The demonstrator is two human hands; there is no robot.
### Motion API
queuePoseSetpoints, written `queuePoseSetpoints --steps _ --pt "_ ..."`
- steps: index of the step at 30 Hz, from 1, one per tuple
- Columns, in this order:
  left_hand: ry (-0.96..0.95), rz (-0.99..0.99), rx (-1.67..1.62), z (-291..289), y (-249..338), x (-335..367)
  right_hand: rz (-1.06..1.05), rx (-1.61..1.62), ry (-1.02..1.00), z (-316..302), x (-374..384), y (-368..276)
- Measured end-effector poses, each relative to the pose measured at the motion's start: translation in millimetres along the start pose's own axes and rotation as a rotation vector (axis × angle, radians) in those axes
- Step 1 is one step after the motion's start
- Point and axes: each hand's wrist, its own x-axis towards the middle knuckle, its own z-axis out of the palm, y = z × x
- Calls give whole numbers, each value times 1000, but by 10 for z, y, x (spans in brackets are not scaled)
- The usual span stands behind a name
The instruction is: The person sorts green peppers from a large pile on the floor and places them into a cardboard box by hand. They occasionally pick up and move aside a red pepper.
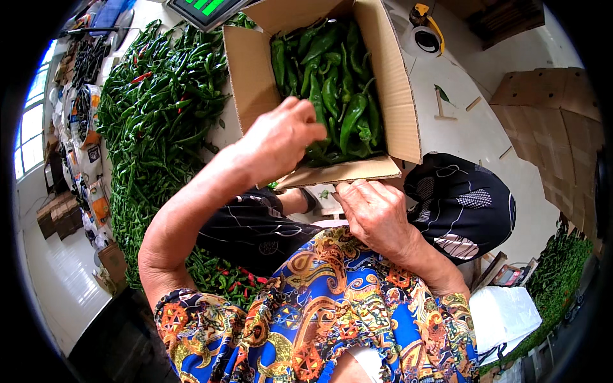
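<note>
An open cardboard box [399, 96] stands in front of me, with long green peppers [329, 83] piled inside. My left hand [287, 137] is over the box's near left corner, next to the peppers. Its fingers are curled inward, and the hand itself hides whatever they hold. At the near flap [345, 171], my right hand [377, 210] is closed with its fingertips against the flap's lower edge. What lies between its fingers and thumb cannot be made out.
A large heap of green peppers [159, 115], with a few red ones, spreads along the left. A scale with a lit green display [207, 9] stands beyond it. At the right are a tape dispenser [426, 38], stacked cardboard [543, 121], another green heap [565, 281] and a white bag [504, 316].
</note>
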Motion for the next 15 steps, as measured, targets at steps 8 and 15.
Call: queuePoseSetpoints --steps 8,15 --pt "123 42 4 -186 2 5 1 6 -5 -30 12 0" --pt "232 -484 -761 -276 6 426 13 -1 -30 4 -19 22"
